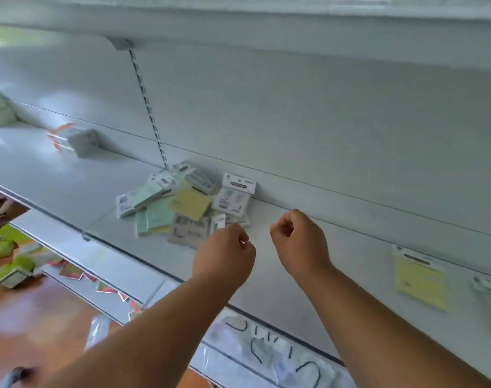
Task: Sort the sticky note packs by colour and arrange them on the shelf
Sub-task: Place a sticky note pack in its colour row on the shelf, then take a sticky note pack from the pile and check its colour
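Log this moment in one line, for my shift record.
left hand: curled, empty | right hand: curled, empty | pile of packs: unsorted | yellow pack: set apart

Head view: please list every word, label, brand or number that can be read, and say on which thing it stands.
None can be read.
Pile of sticky note packs: printed cards and barcode-like marks, too blurred.
Upright white pack: dark label strip, illegible.
Yellow pack on the shelf: header print, blurred.
Clear bags on the lower shelf: black curved marks, not legible text.
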Action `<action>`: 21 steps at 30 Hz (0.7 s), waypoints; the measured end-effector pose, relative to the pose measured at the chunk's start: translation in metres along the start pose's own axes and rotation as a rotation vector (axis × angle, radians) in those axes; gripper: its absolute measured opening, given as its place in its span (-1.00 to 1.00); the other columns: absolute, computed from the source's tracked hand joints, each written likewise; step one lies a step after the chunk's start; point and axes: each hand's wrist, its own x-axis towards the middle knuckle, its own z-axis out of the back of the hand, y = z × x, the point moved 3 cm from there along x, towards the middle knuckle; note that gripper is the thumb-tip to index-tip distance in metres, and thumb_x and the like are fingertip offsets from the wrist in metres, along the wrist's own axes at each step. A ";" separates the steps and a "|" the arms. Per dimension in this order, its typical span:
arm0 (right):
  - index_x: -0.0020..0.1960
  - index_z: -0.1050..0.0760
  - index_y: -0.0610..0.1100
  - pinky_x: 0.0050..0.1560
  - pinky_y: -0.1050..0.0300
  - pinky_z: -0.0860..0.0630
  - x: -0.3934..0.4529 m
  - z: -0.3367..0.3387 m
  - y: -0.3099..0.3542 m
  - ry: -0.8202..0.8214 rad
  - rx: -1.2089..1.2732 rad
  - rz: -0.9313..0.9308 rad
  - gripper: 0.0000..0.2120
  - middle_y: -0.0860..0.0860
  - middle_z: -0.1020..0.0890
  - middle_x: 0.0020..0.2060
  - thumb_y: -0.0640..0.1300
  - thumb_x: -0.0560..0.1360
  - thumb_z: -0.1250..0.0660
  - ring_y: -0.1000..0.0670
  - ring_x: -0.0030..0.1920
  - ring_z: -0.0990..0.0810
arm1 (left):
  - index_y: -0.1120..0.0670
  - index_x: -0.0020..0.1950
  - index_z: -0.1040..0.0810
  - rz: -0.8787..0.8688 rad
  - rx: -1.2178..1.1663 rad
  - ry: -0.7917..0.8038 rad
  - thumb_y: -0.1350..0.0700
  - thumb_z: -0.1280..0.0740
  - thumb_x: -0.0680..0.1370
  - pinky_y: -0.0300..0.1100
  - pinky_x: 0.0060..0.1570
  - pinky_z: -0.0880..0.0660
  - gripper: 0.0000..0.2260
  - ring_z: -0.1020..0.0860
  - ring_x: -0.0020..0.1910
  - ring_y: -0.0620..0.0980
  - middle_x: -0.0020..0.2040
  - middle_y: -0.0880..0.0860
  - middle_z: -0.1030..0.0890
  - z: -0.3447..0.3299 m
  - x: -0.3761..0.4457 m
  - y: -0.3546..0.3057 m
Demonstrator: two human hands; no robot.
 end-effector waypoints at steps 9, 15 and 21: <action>0.13 -0.52 -0.02 0.01 0.08 -0.55 0.049 -0.114 0.093 0.235 0.093 -0.168 -0.78 0.05 -0.62 0.00 -0.03 0.50 -0.30 -0.04 -0.01 -0.59 | 0.01 0.35 -0.41 0.135 -0.030 -0.022 0.00 -0.28 0.52 -0.14 -0.01 -0.39 -0.60 -0.50 0.17 0.06 0.28 0.02 -0.46 0.069 0.087 0.105; 0.01 -0.57 -0.13 -0.11 0.14 -0.47 0.074 -0.144 0.100 0.282 0.162 -0.314 -0.82 -0.04 -0.62 -0.10 -0.07 0.47 -0.32 -0.10 -0.08 -0.58 | 0.04 -0.09 -0.51 0.209 -0.118 0.011 -0.03 -0.23 0.56 -0.18 -0.33 -0.35 -0.84 -0.52 -0.26 -0.02 -0.14 0.00 -0.62 0.065 0.114 0.119; -0.20 -0.56 -0.18 -0.26 0.08 -0.55 0.068 -0.145 0.099 0.142 0.613 -0.604 -0.85 -0.10 -0.66 -0.26 -0.10 0.44 -0.40 -0.08 -0.27 -0.62 | 0.02 -0.08 -0.54 0.314 -0.682 0.014 0.06 -0.36 0.51 -0.10 -0.35 -0.50 -0.95 -0.55 -0.32 0.00 -0.20 0.00 -0.61 0.078 0.119 0.131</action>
